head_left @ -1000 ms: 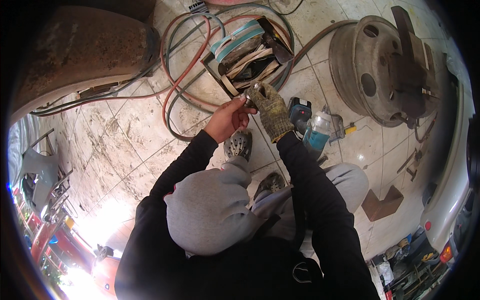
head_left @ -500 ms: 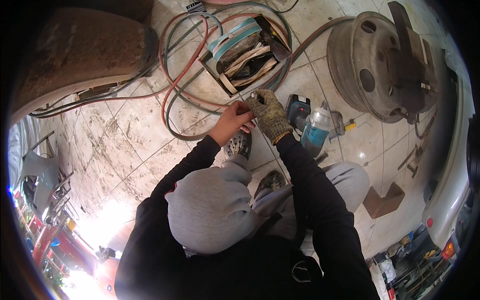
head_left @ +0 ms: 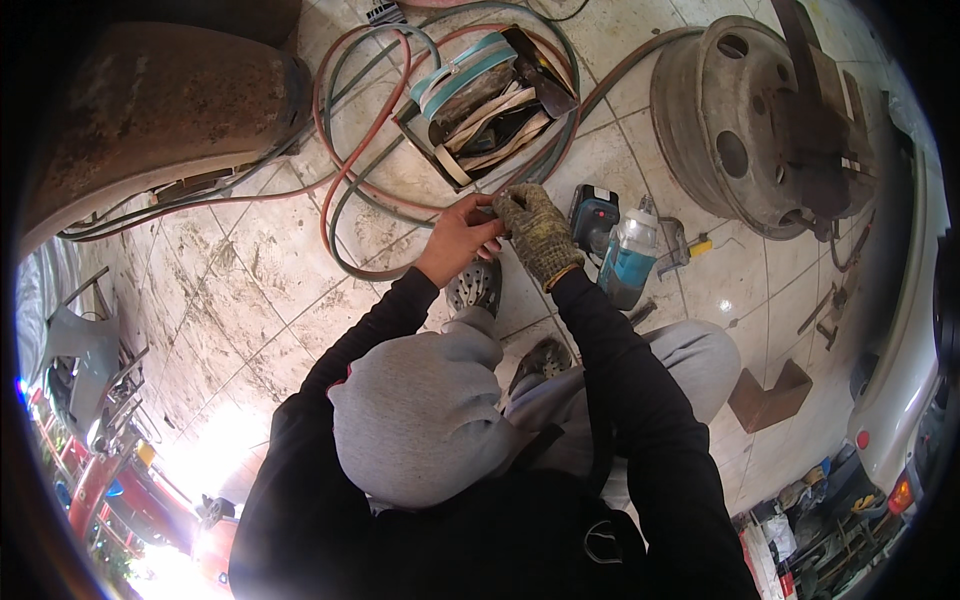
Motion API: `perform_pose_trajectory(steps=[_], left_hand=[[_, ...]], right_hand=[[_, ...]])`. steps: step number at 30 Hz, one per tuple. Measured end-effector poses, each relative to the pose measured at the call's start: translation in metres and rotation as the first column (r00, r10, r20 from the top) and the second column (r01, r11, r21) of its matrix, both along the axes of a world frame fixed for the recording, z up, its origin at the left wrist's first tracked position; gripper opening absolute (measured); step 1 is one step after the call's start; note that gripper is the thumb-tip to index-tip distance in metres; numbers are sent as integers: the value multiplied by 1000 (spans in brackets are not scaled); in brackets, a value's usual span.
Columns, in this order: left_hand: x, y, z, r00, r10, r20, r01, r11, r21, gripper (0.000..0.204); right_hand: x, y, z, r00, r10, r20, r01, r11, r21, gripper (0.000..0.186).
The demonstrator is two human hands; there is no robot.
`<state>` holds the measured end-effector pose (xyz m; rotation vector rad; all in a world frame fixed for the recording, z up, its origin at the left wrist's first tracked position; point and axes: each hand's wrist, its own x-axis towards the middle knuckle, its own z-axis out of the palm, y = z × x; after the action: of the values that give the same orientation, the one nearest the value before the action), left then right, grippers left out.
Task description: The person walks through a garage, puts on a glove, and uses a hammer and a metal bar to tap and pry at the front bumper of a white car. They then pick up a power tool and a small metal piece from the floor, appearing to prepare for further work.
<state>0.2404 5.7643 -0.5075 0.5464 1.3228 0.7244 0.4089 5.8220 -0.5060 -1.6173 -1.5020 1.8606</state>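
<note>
My bare left hand [head_left: 461, 240] and my gloved right hand [head_left: 537, 232] meet at the fingertips above my shoe. The right one wears a knitted, grey-green work glove. Fingers of both are pinched together, and whatever is between them is too small or hidden to name. Just beyond lies an open tool box [head_left: 440, 160] holding a teal-trimmed pouch [head_left: 462, 78] and cloth-like strips. Close to the right hand, on the floor, sits a teal cordless power tool [head_left: 629, 262] with a black battery [head_left: 595, 215].
Red and green hoses [head_left: 330, 200] coil round the box. A rusty steel wheel [head_left: 735, 150] stands at the far right, a large rusty metal body [head_left: 170, 95] at the far left. An angled brown metal piece [head_left: 770, 397] and a clamp-like tool [head_left: 683, 247] lie on the right.
The fingers of my left hand have shifted slightly against the glove. The small metallic bit seen at the glove's top no longer shows. The view has moved a little.
</note>
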Motion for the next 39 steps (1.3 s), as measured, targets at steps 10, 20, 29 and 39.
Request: perform_pose_trajectory(steps=[10,20,29,39], left_hand=[[-1,1,0,1000,-14,-22,14,1000,8,49],[-1,1,1,999,-21,-37,21,1000,-6,48],[2,0,-1,998,37,-41,-36,999,3,48],[2,1,1,999,34,-32,-34,999,4,49]], right_hand=[[0,-2,-9,997,-40,-68,39,999,-15,36],[-2,-3,-7,988,-94,-121,87,994,-65,33],[-2,-2,-3,995,-63,-75,60,997,-39,34],[0,-2,-11,988,-85,-131,77,995,-63,33]])
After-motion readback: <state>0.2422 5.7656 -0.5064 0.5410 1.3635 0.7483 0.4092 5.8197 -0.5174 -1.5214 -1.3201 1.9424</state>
